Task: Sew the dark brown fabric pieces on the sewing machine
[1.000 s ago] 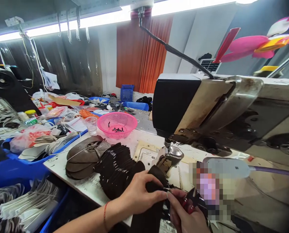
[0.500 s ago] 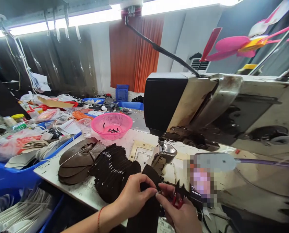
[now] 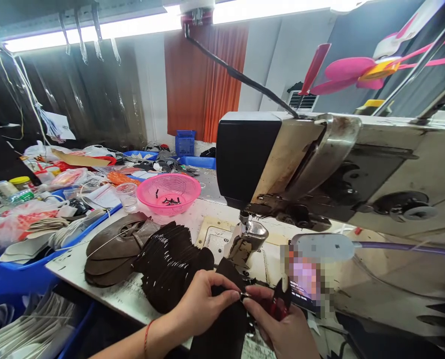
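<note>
My left hand [image 3: 203,301] is closed, thumb and forefinger pinching a small dark, shiny piece [image 3: 245,295], too small to name. Meeting it fingertip to fingertip, my right hand [image 3: 282,326] pinches the piece's other side. Red-handled thread snips [image 3: 280,305] are tucked in my right hand, blades pointing up. Beneath both hands hangs a dark brown cut piece [image 3: 222,331], its upper end by the sewing machine's presser foot area [image 3: 249,237]. A fanned stack of dark pieces [image 3: 168,264] lies left of my left hand, next to brown rounded pieces [image 3: 112,249].
The sewing machine head [image 3: 282,159] overhangs on the right. A pink basket [image 3: 169,194] with small black bits stands behind the stacks, beside a clear cup [image 3: 128,197]. A phone [image 3: 305,286], partly blurred, lies right of my hands. Blue bins [image 3: 16,279] fill the left.
The view has shifted slightly, so the scene sits a little further left. Both hands keep their pinch, and the snips have tilted a little in my right hand.
</note>
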### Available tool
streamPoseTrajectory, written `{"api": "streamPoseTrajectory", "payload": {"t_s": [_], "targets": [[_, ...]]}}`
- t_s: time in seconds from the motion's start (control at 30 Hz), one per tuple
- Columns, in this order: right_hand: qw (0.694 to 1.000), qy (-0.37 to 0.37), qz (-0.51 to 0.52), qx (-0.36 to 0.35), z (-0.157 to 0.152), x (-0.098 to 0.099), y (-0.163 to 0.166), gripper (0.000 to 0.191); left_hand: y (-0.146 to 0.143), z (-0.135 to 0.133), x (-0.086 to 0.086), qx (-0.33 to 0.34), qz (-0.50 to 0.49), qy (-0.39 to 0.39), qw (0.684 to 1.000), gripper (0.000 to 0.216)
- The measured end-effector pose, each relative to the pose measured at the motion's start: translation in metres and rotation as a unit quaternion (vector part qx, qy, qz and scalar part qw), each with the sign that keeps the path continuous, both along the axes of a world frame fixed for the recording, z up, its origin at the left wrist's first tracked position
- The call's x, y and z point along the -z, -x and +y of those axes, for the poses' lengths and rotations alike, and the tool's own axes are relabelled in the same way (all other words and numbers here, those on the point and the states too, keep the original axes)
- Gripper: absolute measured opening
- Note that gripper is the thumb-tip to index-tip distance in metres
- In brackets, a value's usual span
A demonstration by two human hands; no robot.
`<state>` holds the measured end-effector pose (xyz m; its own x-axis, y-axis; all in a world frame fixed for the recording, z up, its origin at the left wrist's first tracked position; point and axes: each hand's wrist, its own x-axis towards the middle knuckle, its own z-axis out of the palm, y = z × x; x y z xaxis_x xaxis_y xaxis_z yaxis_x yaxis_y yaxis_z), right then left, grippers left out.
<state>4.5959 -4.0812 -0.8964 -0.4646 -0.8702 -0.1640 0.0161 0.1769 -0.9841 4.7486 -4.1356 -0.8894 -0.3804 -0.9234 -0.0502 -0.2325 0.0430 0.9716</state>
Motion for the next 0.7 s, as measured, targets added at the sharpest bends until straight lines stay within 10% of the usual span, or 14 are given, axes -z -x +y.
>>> {"api": "streamPoseTrajectory", "payload": {"t_s": [0.47,0.7], "targets": [[0.996,-0.024,-0.079,-0.033,0.006,0.008,0.001,0.05,-0.003,0.008,-0.006,0.031,-0.014,0.047,0.998,0.016],[0.989,-0.013,-0.135,0.059,0.002,-0.002,0.013,0.05,-0.003,-0.001,0.0,0.039,0.192,-0.124,0.973,0.073]]}}
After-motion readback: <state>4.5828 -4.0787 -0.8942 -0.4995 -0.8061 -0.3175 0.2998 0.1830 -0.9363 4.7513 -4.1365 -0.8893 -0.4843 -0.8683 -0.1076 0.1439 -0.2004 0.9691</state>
